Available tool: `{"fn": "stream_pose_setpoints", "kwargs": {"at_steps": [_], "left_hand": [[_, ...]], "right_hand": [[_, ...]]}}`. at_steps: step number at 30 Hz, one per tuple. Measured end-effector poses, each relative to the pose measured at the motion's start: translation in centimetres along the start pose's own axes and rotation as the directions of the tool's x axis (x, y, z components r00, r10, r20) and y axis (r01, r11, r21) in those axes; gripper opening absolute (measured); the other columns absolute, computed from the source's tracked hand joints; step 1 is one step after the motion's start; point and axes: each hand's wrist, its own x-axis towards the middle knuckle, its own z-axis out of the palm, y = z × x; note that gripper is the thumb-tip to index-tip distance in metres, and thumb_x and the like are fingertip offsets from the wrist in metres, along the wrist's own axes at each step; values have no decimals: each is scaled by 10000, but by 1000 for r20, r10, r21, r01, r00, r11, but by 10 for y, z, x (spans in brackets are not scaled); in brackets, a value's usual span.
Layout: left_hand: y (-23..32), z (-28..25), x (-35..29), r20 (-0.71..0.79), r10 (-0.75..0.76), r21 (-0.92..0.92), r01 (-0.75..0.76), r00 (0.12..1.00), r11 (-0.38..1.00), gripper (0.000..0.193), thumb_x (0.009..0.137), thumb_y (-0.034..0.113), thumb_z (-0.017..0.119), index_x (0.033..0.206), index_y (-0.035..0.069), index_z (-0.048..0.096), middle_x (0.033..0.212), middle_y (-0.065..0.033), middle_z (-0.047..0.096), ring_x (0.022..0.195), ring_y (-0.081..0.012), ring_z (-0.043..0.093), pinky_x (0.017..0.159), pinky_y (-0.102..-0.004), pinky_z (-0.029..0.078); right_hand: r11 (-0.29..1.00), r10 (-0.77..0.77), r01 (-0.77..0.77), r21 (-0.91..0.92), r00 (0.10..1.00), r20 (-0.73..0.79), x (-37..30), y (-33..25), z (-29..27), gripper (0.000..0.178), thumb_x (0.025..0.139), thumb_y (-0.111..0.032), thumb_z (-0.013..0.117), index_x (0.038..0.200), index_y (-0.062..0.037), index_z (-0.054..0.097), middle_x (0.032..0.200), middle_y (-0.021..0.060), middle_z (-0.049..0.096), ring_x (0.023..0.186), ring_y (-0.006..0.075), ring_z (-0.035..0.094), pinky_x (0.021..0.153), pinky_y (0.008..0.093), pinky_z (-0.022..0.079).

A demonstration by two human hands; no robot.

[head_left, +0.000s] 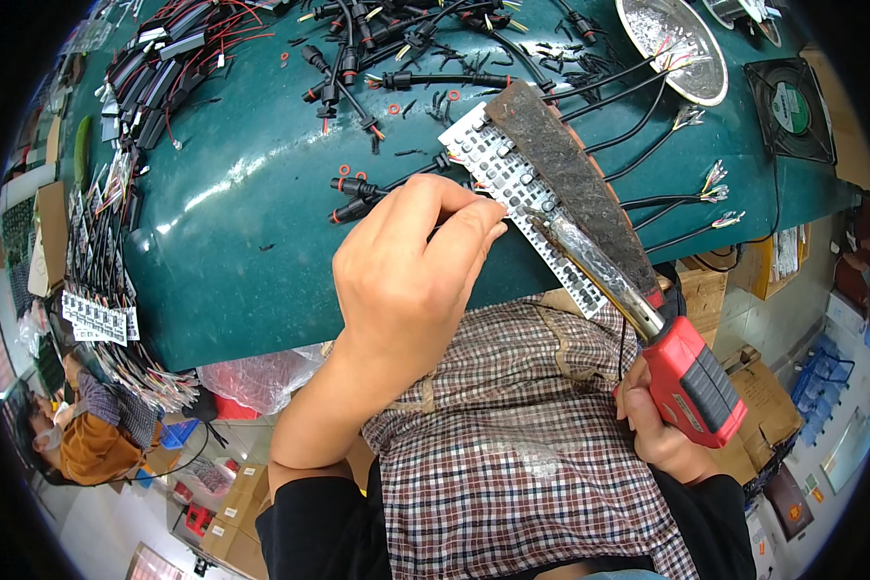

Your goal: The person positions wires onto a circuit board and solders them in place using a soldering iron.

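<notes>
My right hand grips the red and black handle of a soldering gun. Its metal barrel slants up and left, with the tip over a white circuit board panel full of small dark parts. Against the panel's left edge, my left hand is pinched closed; what its fingertips hold is too small to make out. A dark, worn flat bar lies along the panel's right side. Several black cables with bared wire ends stick out from beyond the bar. Left of the panel, another black cable reaches its edge.
Black connector cables and small orange rings lie on the green table. A metal bowl and a black fan are at the right. Wired boards pile up at left, near another person.
</notes>
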Motion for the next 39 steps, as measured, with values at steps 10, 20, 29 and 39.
{"fn": "stream_pose_setpoints", "kwargs": {"at_steps": [10, 20, 29, 39], "left_hand": [[-2, -1, 2, 24, -150, -175, 152, 988, 973, 208, 689, 29, 857, 875, 54, 770, 816, -33, 667, 675, -189, 667, 591, -310, 518], [1, 3, -4, 50, -200, -182, 206, 979, 962, 185, 745, -10, 852, 911, 37, 784, 832, -46, 671, 736, -162, 670, 646, -291, 527], [1, 2, -2, 25, -131, -97, 132, 991, 986, 193, 730, 18, 862, 902, 55, 783, 817, -35, 673, 702, -165, 672, 612, -290, 520], [7, 0, -1, 16, -86, -17, 87, 996, 996, 207, 708, 11, 858, 893, 47, 771, 810, -40, 666, 681, -171, 667, 588, -293, 518]], "right_hand": [[1000, 24, -23, 11, 999, -35, -4, 1, 1, 308, 856, -98, 765, 1141, 3, 706, 955, 129, 710, 865, 311, 699, 818, 401, 554], [999, 34, -35, 39, 999, 25, 0, 1, -3, 305, 855, -89, 767, 1137, 8, 701, 926, 119, 700, 827, 293, 688, 773, 394, 546], [999, 37, -38, 22, 999, 20, -1, 2, 1, 311, 868, -90, 754, 1158, 5, 690, 901, 107, 685, 813, 286, 674, 747, 386, 531], [999, 26, -25, -23, 999, 37, 3, -1, 0, 263, 856, -96, 759, 1097, -10, 701, 904, 113, 683, 819, 314, 677, 758, 397, 538]]}}
